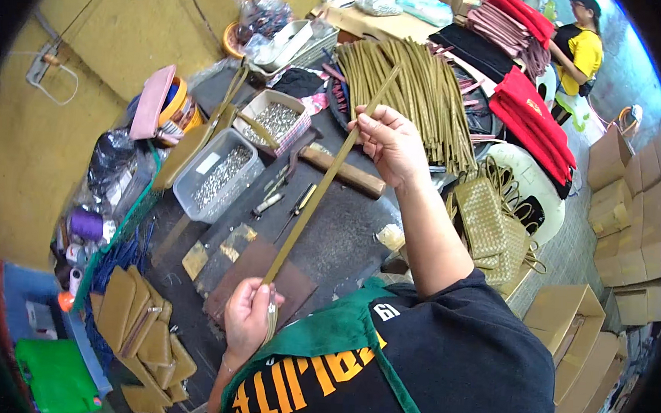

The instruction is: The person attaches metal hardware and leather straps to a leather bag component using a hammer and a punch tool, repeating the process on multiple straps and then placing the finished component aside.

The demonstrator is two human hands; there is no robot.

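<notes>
A long, narrow olive strap is stretched diagonally between my two hands above the dark worktable. My left hand pinches it near its lower end, close to my green apron; something small and metallic shows at those fingers, too small to name. Farther up, my right hand grips the strap between thumb and fingers, and its far end sticks out past them. Beneath the strap lie a wooden-handled hammer, an awl-like tool and a brown square pad.
Behind my right hand a big bundle of similar straps is heaped. A clear plastic bin and a patterned box hold small metal parts. Tan flat pieces are stacked at left, woven bags at right. A person stands far right.
</notes>
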